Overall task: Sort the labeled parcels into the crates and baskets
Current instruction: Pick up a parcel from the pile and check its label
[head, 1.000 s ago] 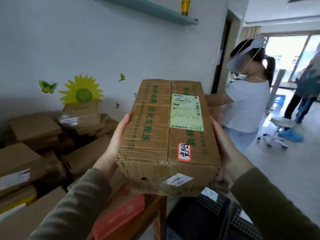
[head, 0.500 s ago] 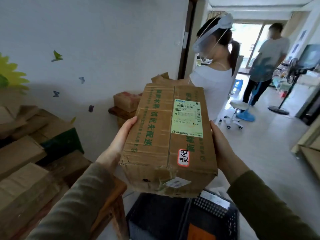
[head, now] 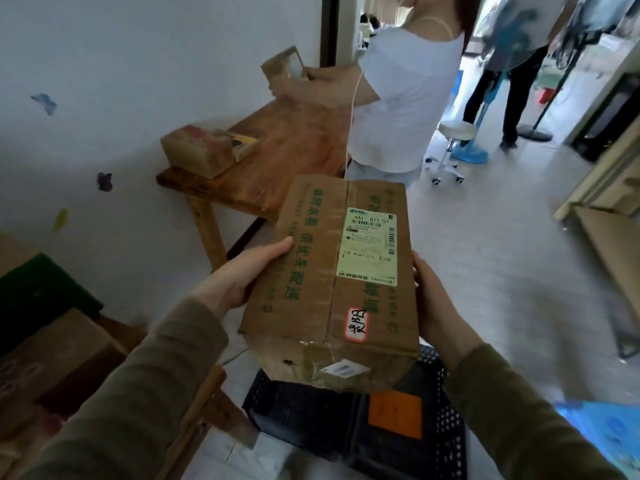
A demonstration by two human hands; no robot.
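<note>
I hold a brown cardboard parcel (head: 311, 271) with green print, a pale shipping label and a small red-edged sticker with handwriting. My left hand (head: 239, 275) grips its left side and my right hand (head: 433, 303) presses its right side. The parcel hangs in the air above black perforated plastic crates (head: 304, 407) on the floor; one crate holds an orange label. Its near end looks crumpled and taped.
A wooden table (head: 277, 168) with a small parcel (head: 197, 150) stands ahead by the wall. A person in a white top (head: 405, 95) handles a box there. More parcels (head: 55, 358) pile at my left. A stool (head: 453, 147) and a second person (head: 519, 64) are farther back.
My view has swung right and down, away from the parcel pile. The parcel sits lower, over the black crates. Both hands keep the same grip.
</note>
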